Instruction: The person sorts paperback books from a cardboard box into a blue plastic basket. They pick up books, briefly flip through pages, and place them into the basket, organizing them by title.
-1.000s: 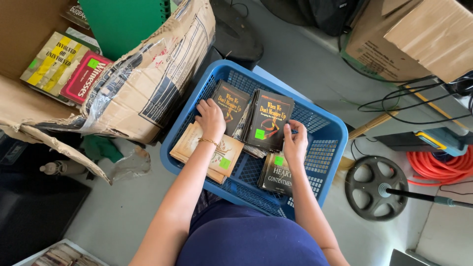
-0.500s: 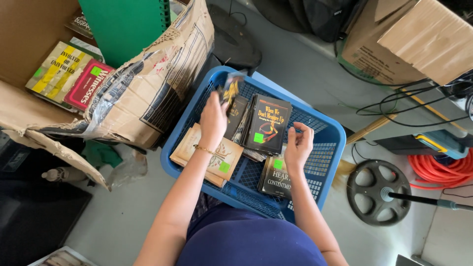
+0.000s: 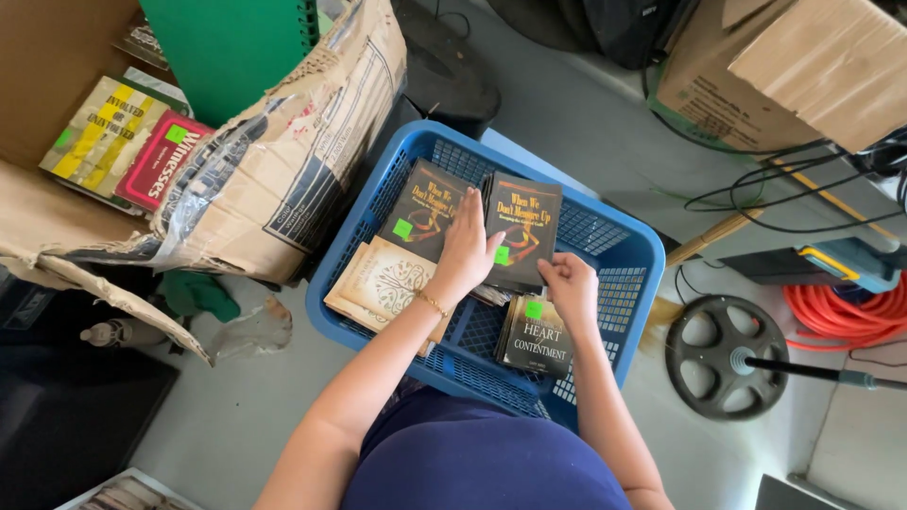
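Note:
A blue plastic basket [image 3: 624, 247] in front of me holds several books. My left hand [image 3: 465, 250] lies flat across the gap between two dark books, one at the basket's left [image 3: 425, 203] and one to its right [image 3: 524, 222]; each carries a small green sticker. My right hand [image 3: 570, 283] grips the lower right edge of the right-hand dark book. A tan patterned book [image 3: 383, 283] sits at the basket's near left, and a dark book with white lettering [image 3: 537, 340] lies under my right wrist.
A torn cardboard box [image 3: 274, 179] at the left holds a yellow book [image 3: 90, 132] and a red book [image 3: 161, 161]. A green panel [image 3: 236, 47] stands behind it. At the right are a black wheel-shaped base [image 3: 723, 354], an orange hose coil [image 3: 841, 312], cables and another carton [image 3: 784, 66].
My left hand had lifted a dark book upright at the basket's back; that book now lies flat at the left, and the hand rests between the two dark books. My right hand stayed put.

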